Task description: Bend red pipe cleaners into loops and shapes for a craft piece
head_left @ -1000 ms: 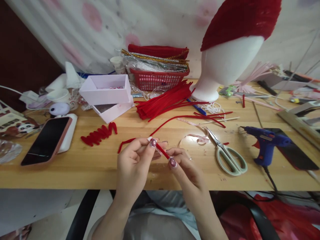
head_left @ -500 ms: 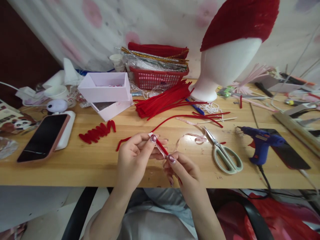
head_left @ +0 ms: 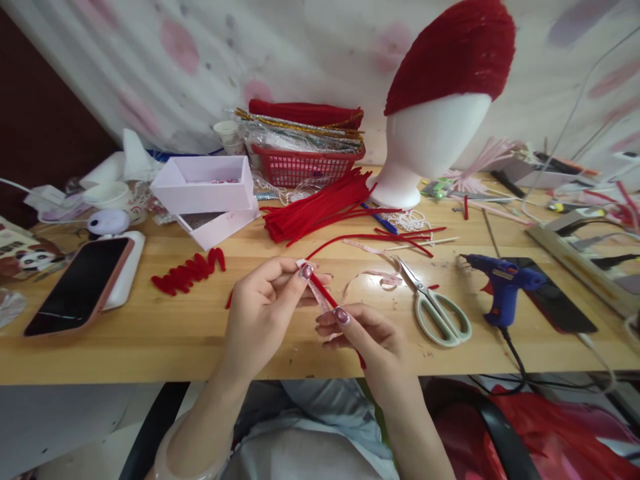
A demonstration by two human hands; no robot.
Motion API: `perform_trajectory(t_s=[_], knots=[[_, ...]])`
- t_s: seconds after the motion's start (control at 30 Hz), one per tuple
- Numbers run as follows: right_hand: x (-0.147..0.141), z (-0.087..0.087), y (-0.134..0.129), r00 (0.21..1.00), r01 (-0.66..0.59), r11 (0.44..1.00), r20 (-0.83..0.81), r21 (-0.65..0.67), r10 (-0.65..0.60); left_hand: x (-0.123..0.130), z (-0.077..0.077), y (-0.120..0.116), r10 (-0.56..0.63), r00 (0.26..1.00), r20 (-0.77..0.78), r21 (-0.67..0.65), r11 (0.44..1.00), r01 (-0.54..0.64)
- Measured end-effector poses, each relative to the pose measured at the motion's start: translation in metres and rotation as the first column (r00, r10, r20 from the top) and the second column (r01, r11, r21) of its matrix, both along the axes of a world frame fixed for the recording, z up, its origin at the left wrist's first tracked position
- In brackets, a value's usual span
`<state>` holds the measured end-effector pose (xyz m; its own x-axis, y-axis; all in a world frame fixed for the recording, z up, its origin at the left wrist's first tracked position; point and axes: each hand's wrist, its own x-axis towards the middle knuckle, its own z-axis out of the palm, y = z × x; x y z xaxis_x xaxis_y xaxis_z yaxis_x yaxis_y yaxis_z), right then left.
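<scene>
Above the table's front edge, my left hand (head_left: pixel 263 313) pinches one end of a red pipe cleaner (head_left: pixel 326 293) together with the end of a pale pink tape measure (head_left: pixel 316 291). My right hand (head_left: pixel 375 343) grips the same pipe cleaner lower down, thumb on top, and a red tip sticks out below its palm. Between the two hands the stem is straight, with the tape alongside it. The rest of the tape curls on the table behind my right hand. Open-bladed scissors (head_left: pixel 443 317) with pale green handles lie right of my hands.
Short red fuzzy pieces (head_left: pixel 187 272) lie left, near a phone (head_left: pixel 80 283). Behind are a bundle of red pipe cleaners (head_left: pixel 320 207), white boxes (head_left: pixel 203 193), a red basket (head_left: pixel 305 167) and a foam head (head_left: pixel 425 140) with a red cap. A blue glue gun (head_left: pixel 505 283) sits right.
The view has shifted slightly. My right hand's lower fingers have moved left under the pipe cleaner, and the stem's end now shows below my palm. Both hands keep their hold.
</scene>
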<state>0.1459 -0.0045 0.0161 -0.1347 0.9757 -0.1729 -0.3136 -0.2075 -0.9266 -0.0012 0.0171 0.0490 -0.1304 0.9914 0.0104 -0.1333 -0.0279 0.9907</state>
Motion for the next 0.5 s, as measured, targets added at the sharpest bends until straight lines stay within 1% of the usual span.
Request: perform_trajectory(t_s=[0.13,0.23,0.37,0.43,0.5], knots=[[-0.001,0.002,-0.001,0.998,0.017,0.998,-0.061,-0.057,-0.021,0.002,0.0,0.001,-0.009,1.0,-0.006,0.009,1.0,0.009],[0.001,0.001,0.001,0.991,-0.001,0.997,-0.13,-0.078,-0.009,0.0,-0.001,0.004,-0.041,0.999,-0.029,0.021,0.999,0.041],[0.004,0.0,0.007,0.98,-0.061,0.997,-0.19,-0.056,0.049,0.0,0.002,0.008,-0.095,0.991,-0.099,0.033,0.995,0.099],[0.004,-0.002,0.01,0.979,-0.071,0.997,-0.193,-0.028,0.064,0.0,0.005,0.009,-0.092,0.988,-0.124,0.042,0.994,0.098],[0.003,-0.004,0.011,0.986,-0.053,0.999,-0.158,-0.002,0.052,0.001,0.007,0.01,-0.074,0.987,-0.142,0.056,0.995,0.083]])
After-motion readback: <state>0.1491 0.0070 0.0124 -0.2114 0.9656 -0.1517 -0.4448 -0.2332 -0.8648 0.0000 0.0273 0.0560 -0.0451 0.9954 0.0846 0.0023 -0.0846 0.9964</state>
